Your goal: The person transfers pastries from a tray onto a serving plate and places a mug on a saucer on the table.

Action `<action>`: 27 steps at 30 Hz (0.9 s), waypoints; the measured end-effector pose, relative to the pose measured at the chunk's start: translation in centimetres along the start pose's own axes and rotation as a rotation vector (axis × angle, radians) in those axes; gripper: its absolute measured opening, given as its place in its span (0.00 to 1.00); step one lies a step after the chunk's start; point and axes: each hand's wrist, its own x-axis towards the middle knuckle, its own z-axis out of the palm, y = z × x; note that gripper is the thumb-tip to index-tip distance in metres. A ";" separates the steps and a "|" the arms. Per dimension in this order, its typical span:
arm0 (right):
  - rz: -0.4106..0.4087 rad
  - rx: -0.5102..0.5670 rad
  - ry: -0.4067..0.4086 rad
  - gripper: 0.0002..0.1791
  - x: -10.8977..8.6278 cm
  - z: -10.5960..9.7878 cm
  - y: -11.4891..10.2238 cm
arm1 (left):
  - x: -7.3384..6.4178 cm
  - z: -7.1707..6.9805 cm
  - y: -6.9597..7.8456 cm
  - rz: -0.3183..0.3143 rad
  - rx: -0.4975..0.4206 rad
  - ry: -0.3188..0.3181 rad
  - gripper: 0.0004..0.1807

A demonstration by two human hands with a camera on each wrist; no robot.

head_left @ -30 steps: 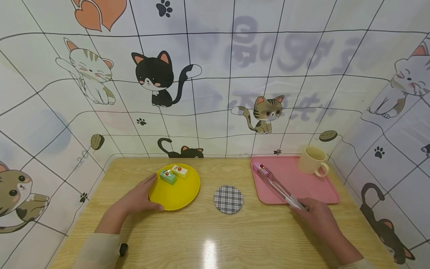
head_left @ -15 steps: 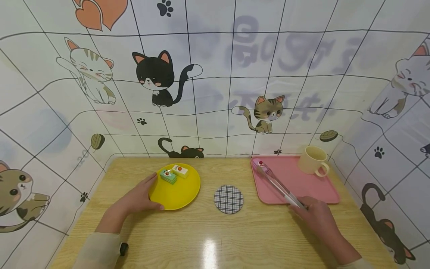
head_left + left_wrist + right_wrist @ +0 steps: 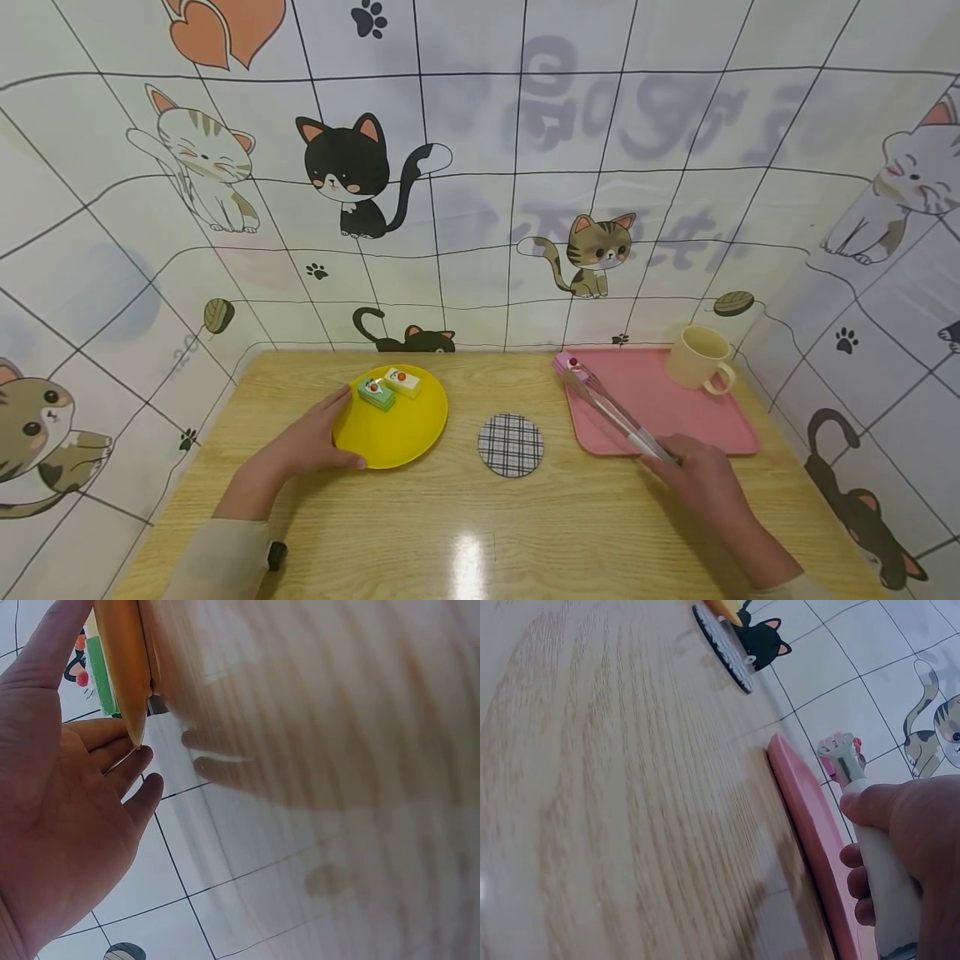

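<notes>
My left hand [image 3: 318, 437] holds the left rim of a yellow plate [image 3: 397, 433], thumb at the front and fingers along the side. In the left wrist view, the fingertips meet the plate's edge [image 3: 124, 660]. On the plate lie a green toy cake slice [image 3: 377, 395] and a white one [image 3: 402, 382]. My right hand [image 3: 701, 479] grips tongs [image 3: 622, 419] with light handles. Their tips pinch a pink toy cake slice [image 3: 567, 367] with a red dot on top, which overlaps the pink tray's [image 3: 660, 417] back left corner.
A cream mug [image 3: 699, 358] stands at the tray's back right, handle to the right. Between plate and tray lies a round checked coaster [image 3: 511, 446] on the wooden table [image 3: 420, 533]. A cat-print tiled backdrop [image 3: 480, 208] rises behind and at both sides.
The tongs with the pink cake slice have shifted a little left and back, from over the tray to its corner. My left hand and the plate stay in place.
</notes>
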 end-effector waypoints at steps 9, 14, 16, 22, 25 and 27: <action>-0.052 0.009 -0.027 0.12 0.6 0.4 -0.9 | 0.1 0.1 -0.1 0.002 0.000 0.001 0.73; -0.084 0.007 -0.062 0.10 1.1 0.8 -1.6 | 0.2 0.2 -0.3 0.004 0.008 0.004 0.73; -0.101 0.021 -0.063 0.10 1.3 1.1 -2.0 | 0.2 0.2 -0.3 0.008 0.006 0.002 0.73; -0.126 0.035 -0.098 0.10 2.0 1.9 -3.3 | 0.0 0.2 -0.1 0.012 0.009 -0.004 0.73; -0.123 0.027 -0.124 0.08 2.5 2.3 -4.2 | -0.1 0.1 0.0 0.016 0.009 0.004 0.73; -0.119 0.029 -0.147 0.08 2.8 2.5 -4.8 | -0.1 0.0 0.1 0.015 0.009 0.004 0.73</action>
